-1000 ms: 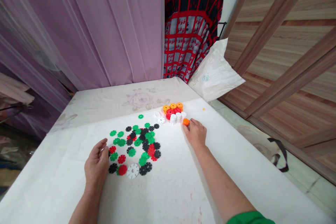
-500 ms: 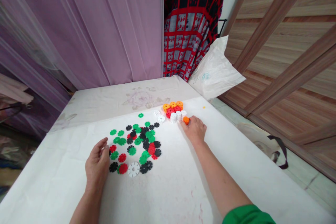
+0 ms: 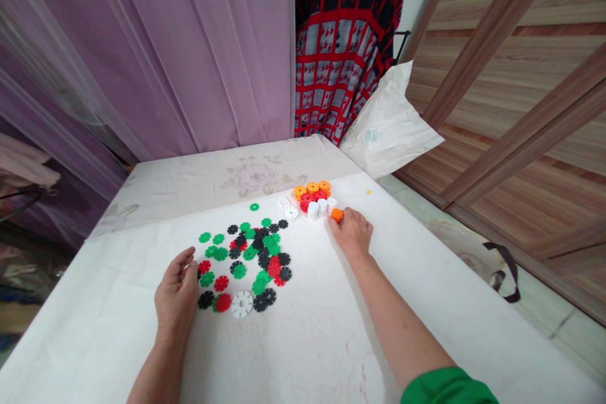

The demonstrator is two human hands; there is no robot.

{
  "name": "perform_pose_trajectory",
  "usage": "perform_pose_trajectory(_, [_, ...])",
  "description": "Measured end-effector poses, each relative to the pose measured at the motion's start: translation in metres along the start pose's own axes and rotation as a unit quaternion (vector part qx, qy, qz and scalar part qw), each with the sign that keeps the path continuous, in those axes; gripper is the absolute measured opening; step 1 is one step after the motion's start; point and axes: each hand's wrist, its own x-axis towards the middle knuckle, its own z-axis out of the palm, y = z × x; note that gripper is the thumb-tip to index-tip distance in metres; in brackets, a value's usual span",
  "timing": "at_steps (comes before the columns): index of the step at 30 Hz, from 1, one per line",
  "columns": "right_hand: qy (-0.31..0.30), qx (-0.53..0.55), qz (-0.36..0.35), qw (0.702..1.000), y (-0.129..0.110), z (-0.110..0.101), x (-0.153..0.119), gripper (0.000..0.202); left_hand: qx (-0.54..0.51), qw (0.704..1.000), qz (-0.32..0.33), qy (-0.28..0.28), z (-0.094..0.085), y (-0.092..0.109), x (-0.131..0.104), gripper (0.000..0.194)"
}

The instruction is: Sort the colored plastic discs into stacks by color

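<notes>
The orange stack is found at the near right end of the sorted group, gripped at the fingertips of the right hand; thumb and fingers are closed on it. A round, notched face is turned up toward the camera, and the long axis appears roughly upright; an exact tilt cannot be told, as the side is partly covered by the hand. Just to its left, three white stacks are stood on end in a row, their axes upright. Behind these, red stacks are placed, with yellow-orange stacks beyond. The left hand is held at the left border of the loose discs, palm turned inward, thumb and fingers apart. The discs are spread mostly flat, some overlapped; a large pale disc is laid at their near side. The right edge of the table is run diagonally past the right hand, with bare cloth left between. A broad open strip is noted between the loose discs and the right forearm, continued toward the near side. Room to the left of the orange stack is limited by the white stacks. A white bag is seen at the far right edge.
</notes>
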Motion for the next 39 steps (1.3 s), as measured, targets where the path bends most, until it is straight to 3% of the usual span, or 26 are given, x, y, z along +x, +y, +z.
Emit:
perform_pose_trajectory(10, [-0.015, 0.006, 0.008, 1.0, 0.0, -0.002, -0.001, 0.036, -0.006, 1.0, 0.005, 0.005, 0.0, -0.001, 0.0, 0.043])
perform_pose_trajectory(18, [-0.005, 0.021, -0.006, 1.0, 0.011, 0.007, -0.003, 0.024, 0.005, 1.0, 0.01, 0.002, 0.001, -0.006, 0.004, 0.042])
perform_pose_trajectory(28, [-0.016, 0.023, -0.01, 1.0, 0.014, 0.008, -0.001, 0.025, 0.007, 1.0, 0.009, -0.001, 0.002, -0.007, 0.004, 0.043])
perform_pose_trajectory(39, [0.028, 0.098, -0.003, 0.995, 0.021, 0.019, -0.006, 0.038, -0.009, 1.0, 0.018, 0.0, 0.005, -0.007, 0.006, 0.048])
